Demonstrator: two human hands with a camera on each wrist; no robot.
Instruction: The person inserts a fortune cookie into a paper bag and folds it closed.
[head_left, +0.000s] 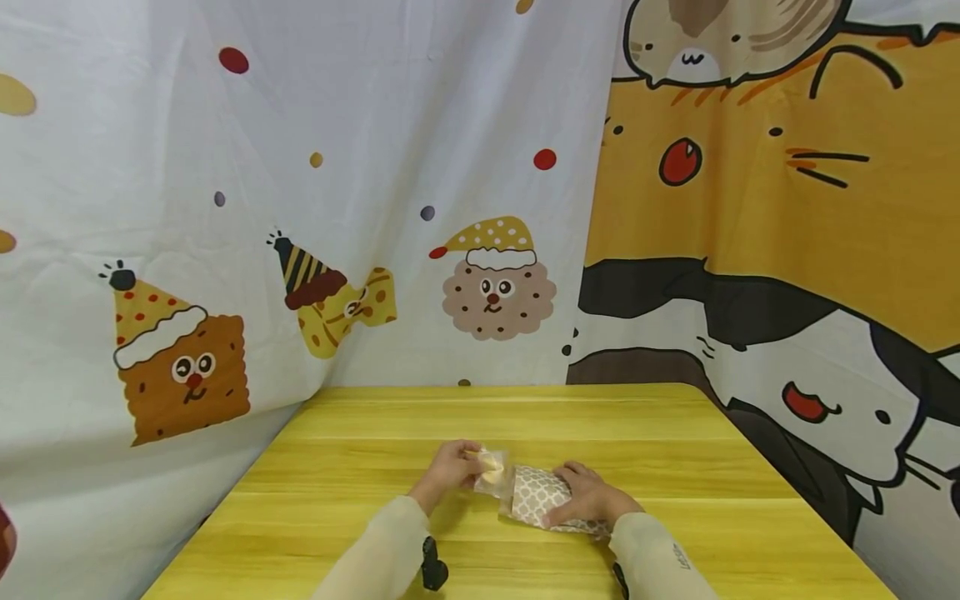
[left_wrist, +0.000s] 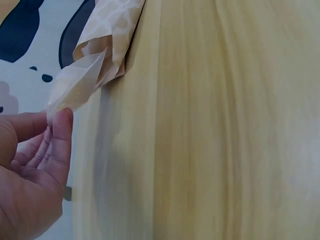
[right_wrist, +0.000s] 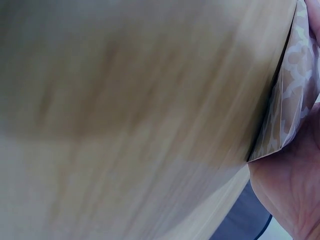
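Note:
A paper bag (head_left: 536, 493) with a beige-and-white lattice pattern lies on the table, its mouth facing left. My right hand (head_left: 591, 498) grips the bag from above, thumb on the near side and fingers on the far side. At the bag's mouth, a small translucent packet (head_left: 492, 475) with something pale yellow in it is pinched by my left hand (head_left: 453, 468). In the left wrist view, thumb and fingertip hold one end of the packet (left_wrist: 75, 85), and its other end overlaps the bag's opening (left_wrist: 97, 46). The right wrist view shows the bag (right_wrist: 296, 85) against the palm.
The yellow wood-grain table (head_left: 360, 467) stretches out around both hands. Behind it hangs a white cloth (head_left: 375, 125) printed with cartoon biscuits, and at the right a cloth (head_left: 750, 217) with cartoon cats. A black strap piece (head_left: 432, 567) shows at the left sleeve.

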